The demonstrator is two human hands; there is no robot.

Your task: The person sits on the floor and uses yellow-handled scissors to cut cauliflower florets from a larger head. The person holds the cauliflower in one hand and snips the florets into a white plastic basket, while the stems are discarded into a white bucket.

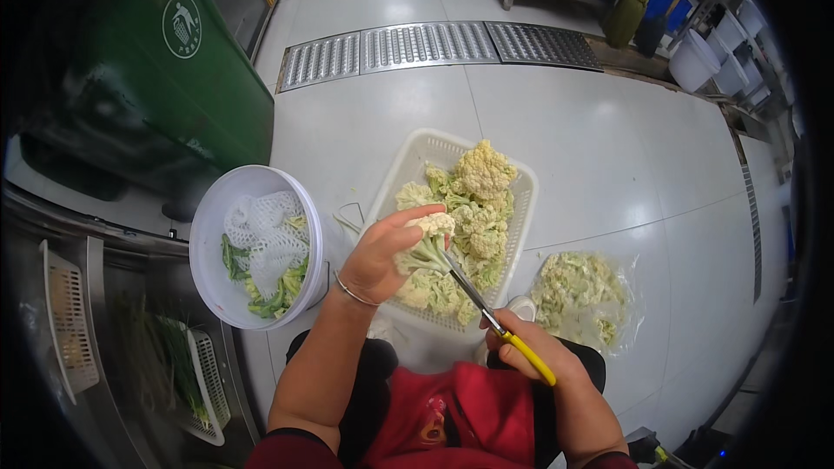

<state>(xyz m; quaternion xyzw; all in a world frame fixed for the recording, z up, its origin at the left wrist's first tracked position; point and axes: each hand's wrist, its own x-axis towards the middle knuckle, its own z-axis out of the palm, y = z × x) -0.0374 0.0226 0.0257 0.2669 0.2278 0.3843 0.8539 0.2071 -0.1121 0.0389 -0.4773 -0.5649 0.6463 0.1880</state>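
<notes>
My left hand (381,251) grips a piece of cauliflower (423,254), its pale head up and its green stalks facing right. In my right hand (534,342) is a pair of scissors with yellow handles (531,358). The scissor blades (466,280) reach up and left, their tips at the cauliflower's stalks. Beneath both hands a white plastic basket (531,189) stands on the floor, holding many cut florets (479,234). One larger, yellower cauliflower head (485,169) lies at its far side. My left hand hides part of the basket's left side.
Left of the basket stands a white bucket (202,260) with leaves and white foam netting (267,228). A clear plastic bag of florets (580,299) lies at right. A green wheeled bin (176,78) rises at upper left. Metal drain grating (427,45) crosses the floor ahead.
</notes>
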